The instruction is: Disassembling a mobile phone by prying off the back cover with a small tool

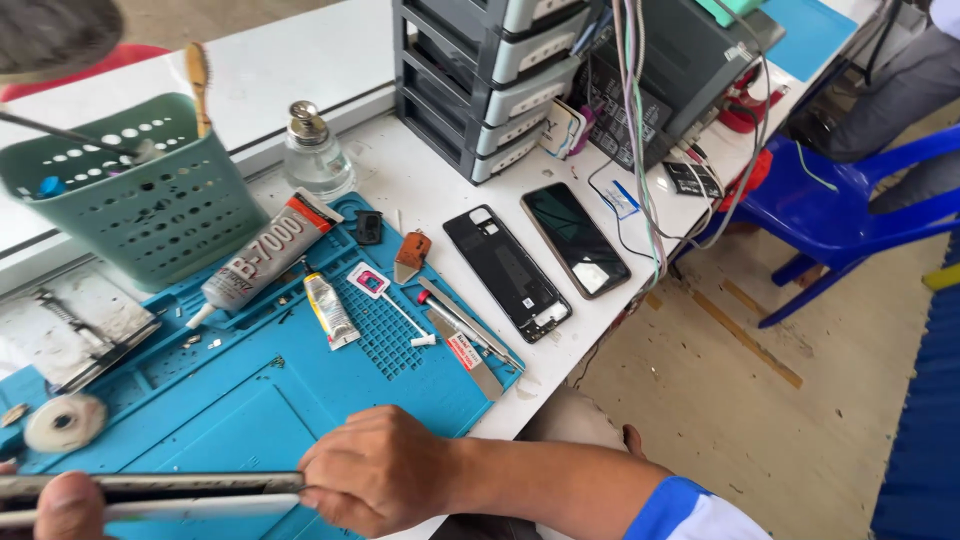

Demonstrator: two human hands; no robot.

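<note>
A thin, flat phone [160,495], seen edge-on, is gripped at its right end by the right hand [375,470], whose fingers are curled closed around it. Its left end is pinched by the left hand [60,505], only partly in view at the bottom-left corner. The phone is held low over the blue work mat [300,400] at the near edge of the white table [420,185]. On the mat lie a large glue tube [262,258], a small tube [330,310], metal pry tools [465,335] and a tape roll [63,422]. Beyond the mat, a phone frame [507,272] and a dark phone [575,238] lie side by side. A green perforated basket [130,200] stands at the left.
</note>
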